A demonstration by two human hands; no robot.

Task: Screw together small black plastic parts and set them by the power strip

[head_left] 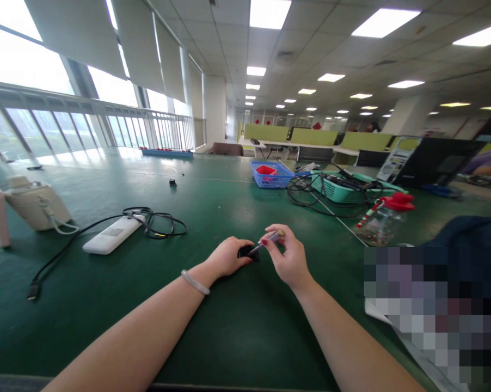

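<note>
My left hand (229, 257) rests on the green tabletop, its thumb and fingers closed around a small black object (253, 255) whose exact kind I cannot make out. A pale-handled screwdriver (272, 237) with a gold-coloured end sits in the fingers of my right hand (288, 255). It slants down to the left, and its thin shaft meets the black object between the hands. Whether the tip touches a screw is too small to tell. My left wrist wears a pale bangle (195, 282).
A white power bank (114, 234) with a black cable (80, 233) and a beige bottle (37, 204) lie left. Ahead are a blue basket (271, 178) and a teal basket (335, 191) with tangled cables. A red-lidded jar (386, 223) stands right, near dark cloth (470, 239).
</note>
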